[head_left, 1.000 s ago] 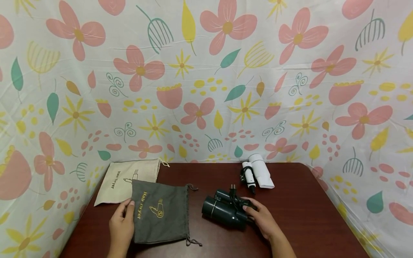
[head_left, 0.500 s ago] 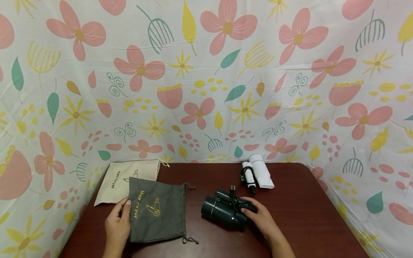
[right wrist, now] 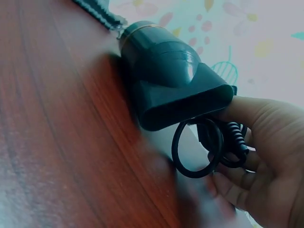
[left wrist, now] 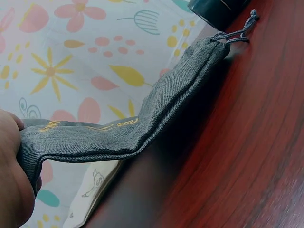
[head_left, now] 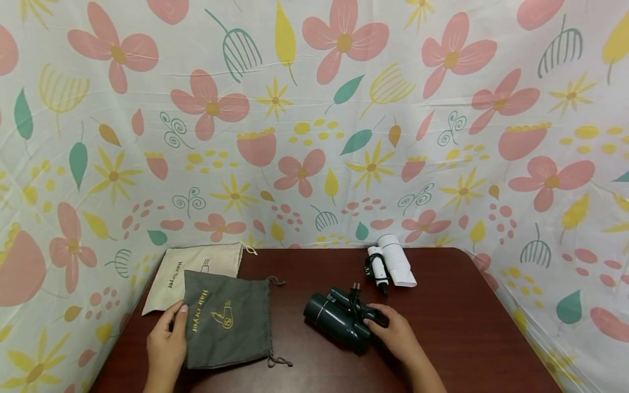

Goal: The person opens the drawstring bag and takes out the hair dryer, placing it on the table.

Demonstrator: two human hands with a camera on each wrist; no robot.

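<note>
My left hand pinches the left edge of a dark grey drawstring bag, thumb on top. Yellow "Hair Dryer" lettering and a dryer drawing mark its face. The left wrist view shows the bag's held end lifted off the table, with its drawstring end lower. To the right, my right hand grips a dark green folding hair dryer at its folded handle, where the black cord is bundled. In the right wrist view, its flat nozzle faces the camera. Bag and dryer are apart.
A cream "Hair Dryer" bag lies at the back left, partly covered from view by the grey bag. A white hair dryer with a black cord rests at the back right. Floral cloth hangs behind the brown table.
My left hand has moved left, carrying the grey bag away from the dryer. The dryer has shifted slightly left in my right hand's grip.
</note>
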